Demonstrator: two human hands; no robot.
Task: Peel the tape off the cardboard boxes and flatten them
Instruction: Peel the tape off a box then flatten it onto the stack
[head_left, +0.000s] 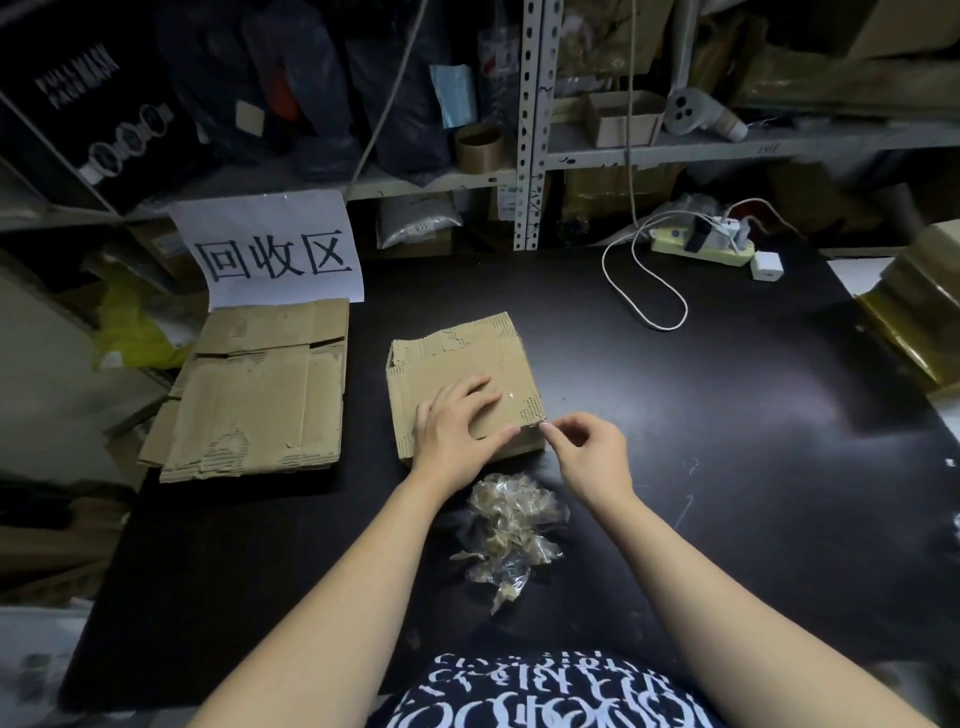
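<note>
Two hands, left hand (457, 426) and right hand (587, 452). One cardboard box (462, 358), one tape strip (535, 425) on its near right corner. One flattened cardboard stack (260, 395) left. One peeled-tape heap (511, 525) near. Far: one paper sign (270, 249), one tape roll (479, 148), one power strip (719, 254).

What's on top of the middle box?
The left hand rests flat on the box; the right hand pinches tape at its near right corner. Cardboard under the left hand is hidden.

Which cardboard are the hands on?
The cardboard box in the middle: the left hand rests on its top, the right hand pinches tape at its near corner. The flattened cardboard stack by the sign lies apart, untouched.
</note>
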